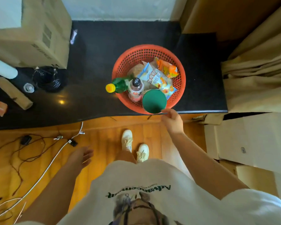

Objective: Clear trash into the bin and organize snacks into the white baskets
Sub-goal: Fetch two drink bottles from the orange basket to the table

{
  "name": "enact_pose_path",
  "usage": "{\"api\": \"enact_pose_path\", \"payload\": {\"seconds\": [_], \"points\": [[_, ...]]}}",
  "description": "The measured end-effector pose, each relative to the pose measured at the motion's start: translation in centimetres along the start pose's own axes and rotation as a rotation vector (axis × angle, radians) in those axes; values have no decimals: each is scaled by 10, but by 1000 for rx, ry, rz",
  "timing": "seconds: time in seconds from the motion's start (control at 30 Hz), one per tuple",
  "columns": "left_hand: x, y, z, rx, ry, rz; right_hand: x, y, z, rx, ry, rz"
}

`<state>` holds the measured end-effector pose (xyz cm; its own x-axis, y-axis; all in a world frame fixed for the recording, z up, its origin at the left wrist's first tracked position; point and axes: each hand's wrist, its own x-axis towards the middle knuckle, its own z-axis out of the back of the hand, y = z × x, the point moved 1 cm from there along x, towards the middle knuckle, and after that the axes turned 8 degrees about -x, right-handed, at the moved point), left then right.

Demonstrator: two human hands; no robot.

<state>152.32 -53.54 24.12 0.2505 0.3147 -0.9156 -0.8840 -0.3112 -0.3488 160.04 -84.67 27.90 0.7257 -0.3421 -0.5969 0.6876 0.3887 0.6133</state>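
The right hand [172, 120] pinches the green can [154, 101] in the red basket [120, 69] on the counter [96, 54]. The left hand [82, 157] hangs with its grip apart.

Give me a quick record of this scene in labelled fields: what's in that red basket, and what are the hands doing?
surface: black counter, above a wooden floor
container: red perforated basket at the counter's front edge
contents: green bottle with yellow cap leaning over the rim, pink drink bottle, green-lidded can, blue snack packet, orange snack packet
right hand: at the basket's near rim by the can; grip unclear
left hand: open, low over the floor, holding nothing
nearby: cardboard box, curtain
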Motion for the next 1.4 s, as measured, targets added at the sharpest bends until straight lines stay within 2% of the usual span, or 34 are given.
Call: {"api": "enact_pose_path", "payload": {"seconds": [0.07, 0.13, 0.2, 0.37, 0.43, 0.53, 0.73, 0.8, 0.87, 1.03, 1.13, 1.27, 1.4], "points": [[9, -25, -22, 2, 12, -58, 13, 32, -6, -112, -95, 198], [18, -53, -51, 70, 5, -169, 28, 57, -17, -288, -122, 309], [30, -83, -80, 190, -10, -287, 44, 77, -29, -484, -105, 327], [60, -136, -125, 393, 145, -629, 82, 103, -54, -875, 10, 309], [71, -149, -138, 518, 173, -735, 93, 106, -62, -947, 47, 290], [83, -158, -150, 659, 206, -800, 104, 107, -69, -991, 59, 290], [94, -170, -159, 737, 298, -873, 110, 108, -71, -1025, 29, 315], [96, -173, -160, 684, 403, -851, 113, 109, -71, -1016, 39, 353], [93, -178, -158, 534, 549, -751, 116, 111, -70, -1010, 68, 401], [69, -206, -152, 251, 648, -683, 116, 121, -74, -964, 70, 438], [50, -219, -145, 144, 669, -694, 103, 128, -72, -759, 35, 379], [24, -236, -135, 17, 653, -756, 77, 140, -58, -333, -41, 234], [-7, -257, -130, -91, 663, -868, 47, 156, -25, 12, -117, 232]]}}
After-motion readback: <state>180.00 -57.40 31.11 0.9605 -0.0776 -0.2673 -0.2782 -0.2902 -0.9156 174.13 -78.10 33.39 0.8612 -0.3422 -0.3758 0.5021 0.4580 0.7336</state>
